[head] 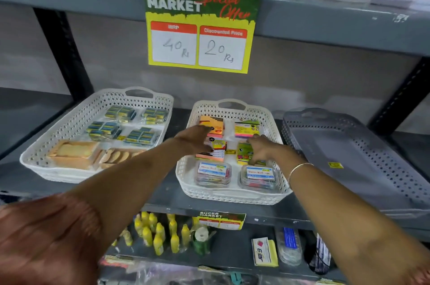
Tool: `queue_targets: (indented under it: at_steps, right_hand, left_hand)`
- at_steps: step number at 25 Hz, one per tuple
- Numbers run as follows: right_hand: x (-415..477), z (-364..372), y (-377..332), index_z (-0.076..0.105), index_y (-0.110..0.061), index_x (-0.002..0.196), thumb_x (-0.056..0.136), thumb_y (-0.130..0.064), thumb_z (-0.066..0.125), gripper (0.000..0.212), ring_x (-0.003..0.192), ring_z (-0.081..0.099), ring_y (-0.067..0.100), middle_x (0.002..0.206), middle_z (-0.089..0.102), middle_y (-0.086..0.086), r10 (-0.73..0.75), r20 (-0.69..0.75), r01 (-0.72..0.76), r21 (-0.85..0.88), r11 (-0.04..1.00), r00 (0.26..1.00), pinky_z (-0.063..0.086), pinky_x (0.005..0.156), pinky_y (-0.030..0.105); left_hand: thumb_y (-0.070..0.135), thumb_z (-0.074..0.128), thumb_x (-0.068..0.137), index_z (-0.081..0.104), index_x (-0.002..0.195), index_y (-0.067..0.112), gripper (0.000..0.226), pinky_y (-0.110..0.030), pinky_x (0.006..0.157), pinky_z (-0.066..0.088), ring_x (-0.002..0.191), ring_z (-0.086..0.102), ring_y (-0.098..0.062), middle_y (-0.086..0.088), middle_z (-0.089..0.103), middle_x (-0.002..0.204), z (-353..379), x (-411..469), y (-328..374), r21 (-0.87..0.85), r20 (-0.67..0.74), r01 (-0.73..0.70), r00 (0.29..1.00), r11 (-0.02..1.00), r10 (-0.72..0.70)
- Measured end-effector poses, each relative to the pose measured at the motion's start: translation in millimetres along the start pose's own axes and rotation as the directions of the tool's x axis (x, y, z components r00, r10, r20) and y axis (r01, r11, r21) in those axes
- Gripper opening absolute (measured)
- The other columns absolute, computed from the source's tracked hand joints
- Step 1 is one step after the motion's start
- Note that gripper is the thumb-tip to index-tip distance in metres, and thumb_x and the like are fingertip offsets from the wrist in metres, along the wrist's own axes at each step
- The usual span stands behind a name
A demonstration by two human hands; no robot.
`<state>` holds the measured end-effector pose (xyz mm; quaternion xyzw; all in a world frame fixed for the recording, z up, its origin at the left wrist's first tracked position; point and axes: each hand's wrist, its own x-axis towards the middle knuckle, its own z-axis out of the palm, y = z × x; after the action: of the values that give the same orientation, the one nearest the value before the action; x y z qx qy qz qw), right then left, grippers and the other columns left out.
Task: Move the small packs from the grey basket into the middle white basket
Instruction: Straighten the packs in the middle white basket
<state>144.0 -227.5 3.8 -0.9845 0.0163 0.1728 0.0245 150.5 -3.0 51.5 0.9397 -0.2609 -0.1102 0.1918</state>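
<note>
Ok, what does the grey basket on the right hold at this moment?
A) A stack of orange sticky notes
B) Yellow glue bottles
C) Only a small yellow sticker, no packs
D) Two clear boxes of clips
C: the grey basket shows a bare floor with only a yellow sticker, while the packs and clear boxes lie in the middle white basket, where both hands are.

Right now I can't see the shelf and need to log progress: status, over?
Left hand and right hand both down on packs in the middle white basket. Grey basket shows no packs. Nothing in the way.
</note>
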Motion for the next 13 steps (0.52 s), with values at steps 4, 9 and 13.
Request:
queue_targets:
  at_steps: [4, 9, 13]
  right_hand:
    - [3, -2, 2, 0.03, -0.01, 0.147, 0.072, -0.024, 0.08, 0.091, 0.137, 0.03, 0.031, 0.149, 0.032, 0.013, -0.02, 0.016, 0.02, 0.017, 1.0, 1.0, 0.036, 0.112, 0.041]
    - [-13, -13, -3, 0.018, -0.012, 0.151, 0.075, -0.028, 0.078, 0.099, 0.144, 0.024, 0.03, 0.157, 0.023, 0.013, -0.056, 0.053, 0.053, 0.064, 0.997, 0.997, 0.03, 0.117, 0.039]
    - [-57, -37, -17, 0.03, -0.007, 0.147, 0.083, -0.029, 0.071, 0.079, 0.139, 0.037, 0.026, 0.153, 0.035, 0.014, -0.079, -0.134, 0.123, 0.369, 0.921, 0.988, 0.033, 0.112, 0.032]
  left_hand:
    - [0.017, 0.07, 0.08, 0.032, 0.138, 0.012, 0.069, -0.027, 0.099, 0.035, 0.128, 0.037, -0.028, -0.013, 0.038, 0.143, 22, 31, -9, 0.007, 0.167, 0.015, 0.986, 1.0, -0.016]
    - [0.026, 0.077, 0.072, 0.024, 0.142, 0.018, 0.088, -0.04, 0.108, 0.028, 0.132, 0.03, -0.027, -0.011, 0.031, 0.147, 35, 44, -20, 0.064, 0.187, -0.019, 0.982, 0.998, 0.007]
    - [0.035, 0.069, 0.079, 0.008, 0.144, 0.008, 0.093, -0.035, 0.109, 0.021, 0.137, 0.017, -0.027, -0.013, 0.017, 0.152, 18, 15, 3, -0.025, 0.007, -0.13, 0.992, 0.991, 0.13]
